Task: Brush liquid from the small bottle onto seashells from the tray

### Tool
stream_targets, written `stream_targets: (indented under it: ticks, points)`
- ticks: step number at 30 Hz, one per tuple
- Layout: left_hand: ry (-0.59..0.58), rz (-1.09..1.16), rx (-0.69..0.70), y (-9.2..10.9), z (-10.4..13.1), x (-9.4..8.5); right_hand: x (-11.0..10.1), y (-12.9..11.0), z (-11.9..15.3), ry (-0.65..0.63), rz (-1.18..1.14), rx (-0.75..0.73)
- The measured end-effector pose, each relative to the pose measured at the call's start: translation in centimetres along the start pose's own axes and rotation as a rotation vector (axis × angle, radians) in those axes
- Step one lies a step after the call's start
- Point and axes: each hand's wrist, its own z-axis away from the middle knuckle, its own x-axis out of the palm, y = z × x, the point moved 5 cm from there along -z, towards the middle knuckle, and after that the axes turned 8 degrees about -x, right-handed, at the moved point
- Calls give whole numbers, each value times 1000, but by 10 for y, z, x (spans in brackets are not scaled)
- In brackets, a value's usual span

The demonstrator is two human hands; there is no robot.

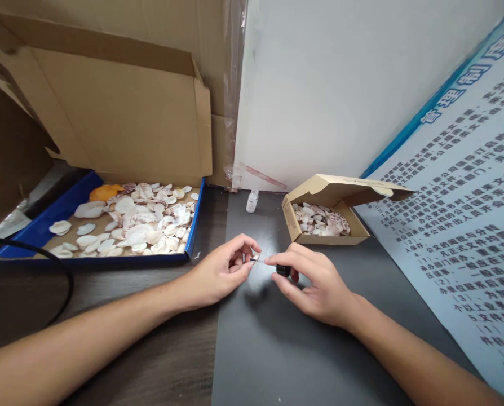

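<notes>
My left hand [230,264] pinches a small pale shell [256,255], mostly hidden by the fingertips. Between the thumb and fingers of my right hand [315,279] is a black brush cap [283,270]. Its thin applicator points left, and the tip meets or nearly meets the shell; I cannot tell whether they touch. Behind both hands, a small clear bottle [252,202] with a white label stands upright and uncapped on the dark grey mat [252,361].
At left, a blue-sided cardboard box [188,248] with its lid raised holds many shells [140,220]. A smaller cardboard box [319,239] of shells stands at right. A black cable [71,282] curves at far left. A printed poster [455,186] leans at right.
</notes>
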Motion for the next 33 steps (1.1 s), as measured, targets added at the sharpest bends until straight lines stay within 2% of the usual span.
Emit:
stream_targets:
  ticks: [4,10,14,16,20,27,31,33]
  points:
    - [-6,-12,16,-1,0,1,3,-1,0,-22,-6,-11]
    - [4,-11,-5,1,-1,1,-7,-1,-3,76,24,9]
    - [-2,-17,3,0,0,1,-3,-2,-2,31,-15,-26]
    - [0,-11,0,-1,0,1,-2,1,-1,16,2,7]
    - [10,22,-14,-3,0,1,-6,7,-1,73,56,98]
    - [7,19,-19,3,-1,-1,0,3,1,14,-26,12]
    - [7,3,-25,5,-1,-2,-5,7,1,76,34,91]
    - [7,5,-25,4,-1,-2,-8,7,0,98,25,84]
